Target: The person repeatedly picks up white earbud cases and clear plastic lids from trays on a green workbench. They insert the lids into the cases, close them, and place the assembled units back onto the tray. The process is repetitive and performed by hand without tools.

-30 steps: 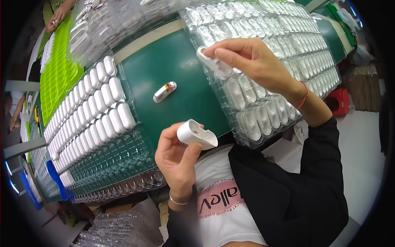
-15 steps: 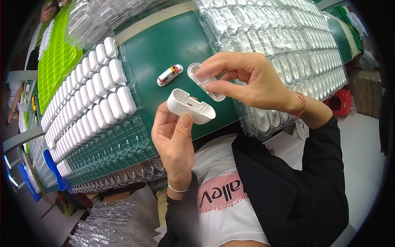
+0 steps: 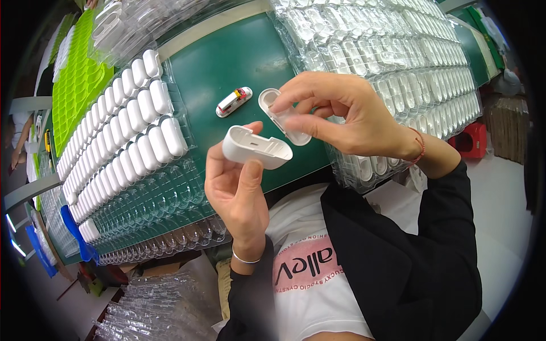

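My left hand (image 3: pixel 238 190) grips a white hollow oval case shell (image 3: pixel 257 149), its thumb on the near side and its fingers behind. The shell's open side faces up, showing a small slot inside. To its upper right, my right hand (image 3: pixel 335 113) holds a shallow white oval cover (image 3: pixel 268 101) between thumb and fingers; part of the cover is hidden behind them and the thumb is blurred. The shell and cover are apart. Beyond them on the green table (image 3: pixel 227 59) lies a small white oval part with red and yellow bits (image 3: pixel 234 102).
On the left, a clear blister tray (image 3: pixel 153 187) carries rows of white rounded cases (image 3: pixel 162 142). Stacked clear trays with white oval parts (image 3: pixel 392 62) cover the right side. Light green trays (image 3: pixel 85 74) stand at far left, and a red bin (image 3: pixel 471 141) is beyond my right arm.
My left hand has shifted slightly left with the shell, which has tilted a little. My right thumb has moved against the cover, whose lower end sits slightly lower.
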